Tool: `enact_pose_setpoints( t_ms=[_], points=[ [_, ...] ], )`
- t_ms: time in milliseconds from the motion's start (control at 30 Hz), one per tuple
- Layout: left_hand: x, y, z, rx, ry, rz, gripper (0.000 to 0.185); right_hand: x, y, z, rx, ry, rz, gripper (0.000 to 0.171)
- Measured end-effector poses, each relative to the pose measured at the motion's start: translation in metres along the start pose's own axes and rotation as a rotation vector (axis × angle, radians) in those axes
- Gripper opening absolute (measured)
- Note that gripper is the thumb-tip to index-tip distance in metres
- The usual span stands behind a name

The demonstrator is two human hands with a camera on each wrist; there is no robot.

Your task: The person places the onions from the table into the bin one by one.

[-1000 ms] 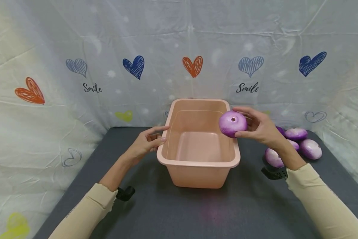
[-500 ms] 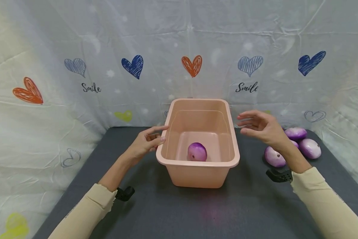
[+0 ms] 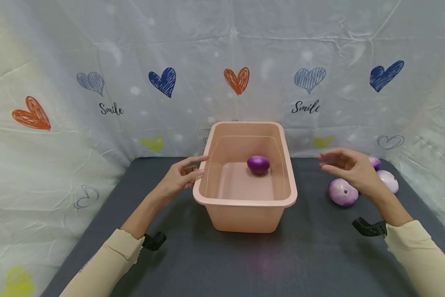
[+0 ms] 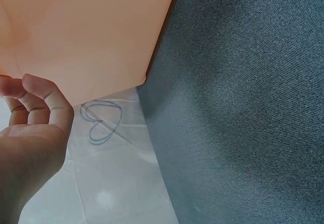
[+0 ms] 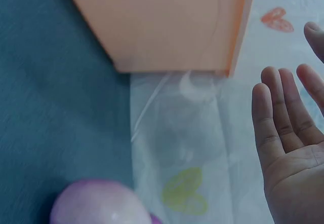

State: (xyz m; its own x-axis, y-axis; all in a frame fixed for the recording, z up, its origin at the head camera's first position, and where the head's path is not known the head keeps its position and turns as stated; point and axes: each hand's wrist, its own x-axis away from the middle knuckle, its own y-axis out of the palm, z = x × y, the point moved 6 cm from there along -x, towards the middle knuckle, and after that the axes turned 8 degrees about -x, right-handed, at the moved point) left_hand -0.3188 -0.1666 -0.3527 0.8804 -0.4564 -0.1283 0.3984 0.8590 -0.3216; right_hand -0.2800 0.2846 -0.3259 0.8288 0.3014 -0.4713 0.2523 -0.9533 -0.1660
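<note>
At the left, the person's left hand (image 3: 180, 176) rests against the left rim of the peach plastic tub (image 3: 211, 206), thumb and forefinger touching the edge near its far corner and the other fingers loosely curled; it grips nothing firmly. The left wrist view shows those curled fingers (image 4: 38, 100) just beside the tub's outer wall (image 4: 86, 31), above the dark grey table cover (image 4: 243, 107).

The tub stands near the middle of the table cover (image 3: 192, 264), its long side running away from the person. Inside it, one purple onion (image 3: 258, 164) lies on the floor toward the far right corner, apart from both hands.

To the right of the tub, the right hand (image 3: 350, 169) hovers above the table, palm turned toward the tub, fingers spread and nearly straight, holding nothing. The right wrist view shows its bare palm and fingers (image 5: 283, 112) with the tub's wall (image 5: 167, 21) beyond.

Just past that hand lie more onions: a pale purple one (image 3: 343, 192) close under the wrist, a whitish one (image 3: 388, 181) to its right, and a darker one (image 3: 374, 162) partly hidden behind the hand. The heart-printed backdrop cloth (image 3: 133, 62) hangs behind everything.
</note>
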Motion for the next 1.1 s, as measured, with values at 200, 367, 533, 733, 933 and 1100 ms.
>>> enact_pose_setpoints(
  t_ms=[200,367,533,733,933,1100],
  points=[
    [0.0,0.001,0.0,-0.004,-0.008,0.001,0.051,0.018,-0.018,0.004,0.092,0.06,0.068,0.028],
    [0.0,0.001,0.001,-0.01,-0.009,0.0,0.051,0.031,-0.032,0.007,0.177,0.085,0.102,0.027],
    [0.0,0.001,0.002,-0.007,-0.007,-0.002,0.05,0.043,-0.043,0.01,0.198,0.099,0.112,0.026],
    [0.001,0.002,0.0,0.013,0.004,-0.023,0.051,0.054,-0.056,0.01,0.158,0.09,0.116,0.026],
    [0.001,0.002,0.0,0.021,0.001,-0.027,0.051,0.066,-0.07,0.011,0.219,0.112,0.128,0.025],
    [0.001,0.001,-0.001,0.026,-0.001,-0.028,0.051,0.077,-0.081,0.009,0.31,0.14,0.166,0.023]
  ],
)
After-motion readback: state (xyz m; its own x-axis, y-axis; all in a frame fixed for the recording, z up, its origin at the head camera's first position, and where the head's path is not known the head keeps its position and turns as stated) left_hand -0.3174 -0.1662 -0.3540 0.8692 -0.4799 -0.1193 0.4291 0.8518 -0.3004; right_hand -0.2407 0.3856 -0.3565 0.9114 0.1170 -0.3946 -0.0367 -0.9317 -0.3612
